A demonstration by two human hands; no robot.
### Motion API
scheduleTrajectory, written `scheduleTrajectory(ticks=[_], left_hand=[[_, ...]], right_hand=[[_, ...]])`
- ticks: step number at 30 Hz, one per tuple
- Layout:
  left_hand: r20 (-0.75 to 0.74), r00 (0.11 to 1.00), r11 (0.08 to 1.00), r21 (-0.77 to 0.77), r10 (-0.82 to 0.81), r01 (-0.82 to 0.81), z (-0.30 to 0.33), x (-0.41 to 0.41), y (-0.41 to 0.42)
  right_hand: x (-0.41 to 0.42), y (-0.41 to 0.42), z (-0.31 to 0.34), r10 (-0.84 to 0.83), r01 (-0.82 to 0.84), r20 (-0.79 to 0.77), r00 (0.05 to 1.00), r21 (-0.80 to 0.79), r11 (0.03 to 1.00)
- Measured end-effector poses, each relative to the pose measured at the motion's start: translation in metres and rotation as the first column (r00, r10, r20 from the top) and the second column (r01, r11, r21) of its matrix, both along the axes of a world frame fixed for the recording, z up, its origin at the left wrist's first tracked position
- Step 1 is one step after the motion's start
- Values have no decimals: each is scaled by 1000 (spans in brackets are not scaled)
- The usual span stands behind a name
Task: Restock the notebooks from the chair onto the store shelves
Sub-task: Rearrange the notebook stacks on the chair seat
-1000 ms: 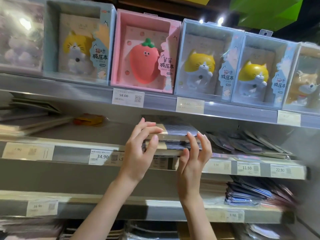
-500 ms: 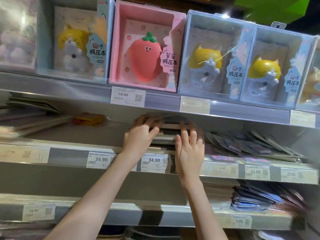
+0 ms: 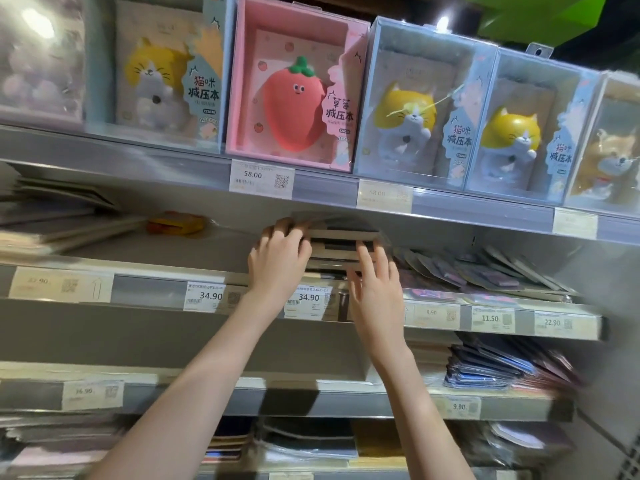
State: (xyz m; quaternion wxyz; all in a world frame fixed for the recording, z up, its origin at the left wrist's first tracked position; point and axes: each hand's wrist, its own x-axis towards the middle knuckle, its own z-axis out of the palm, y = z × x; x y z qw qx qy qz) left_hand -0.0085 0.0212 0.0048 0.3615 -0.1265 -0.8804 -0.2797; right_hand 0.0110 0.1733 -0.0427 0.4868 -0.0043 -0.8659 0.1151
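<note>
Once held out past the shelf lip, now pushed deep onto the second shelf [image 3: 166, 271]: notebook stack [image 3: 341, 245], left hand [image 3: 278, 259] curled on its corner, right hand [image 3: 375, 289] flat-fingered against its front (squaring up, probably).

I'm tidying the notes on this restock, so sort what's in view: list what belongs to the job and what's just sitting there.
Part of the job:
- notebook stack on the second shelf
- left hand, fingers curled over the stack's left end
- right hand, straight fingers against its front

Just there:
- strawberry box
- cat boxes
- yellow item
- price tags
</note>
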Motion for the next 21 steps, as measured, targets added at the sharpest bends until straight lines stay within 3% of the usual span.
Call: scheduleTrajectory(ticks=[13, 21], left_hand=[[-93, 996, 998, -67, 0, -7, -39, 36, -27], [-16, 1000, 998, -57, 14, -15, -70, 58, -46]], right_hand=[[26, -26, -34, 20, -19, 38, 999, -11, 1000], [44, -48, -65, 49, -50, 125, 991, 5, 999]])
